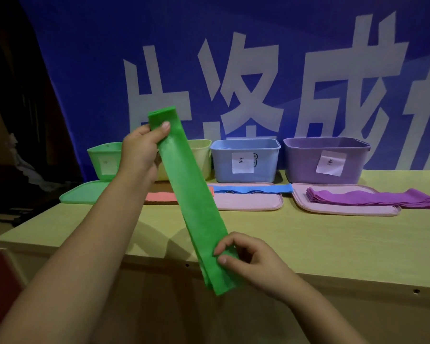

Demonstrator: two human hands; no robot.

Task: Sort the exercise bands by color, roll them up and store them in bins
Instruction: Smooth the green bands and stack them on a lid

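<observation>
- The green band (191,194) is held in the air in front of the bench (333,234), stretched flat between the two hands. Its long axis runs on a slant, from the upper end far and to the left down to the lower end near and to the right.
- The left hand (140,150) pinches the upper end, thumb on the front face. The right hand (248,256) pinches the lower end between thumb and fingers. The hands are well apart, one at each end.
- In my judgement the rolling will begin at the lower end, because the right hand is nearer to the body and its fingers are already on the edge.
- The green bin (102,160) stands at the far left of the row, behind the left hand, so this hand is nearer to it.
- On the bench a blue band (253,188) lies before the blue bin (245,160), and purple bands (370,198) lie on a lid before the purple bin (325,160). A blue banner (97,70) hangs behind.
</observation>
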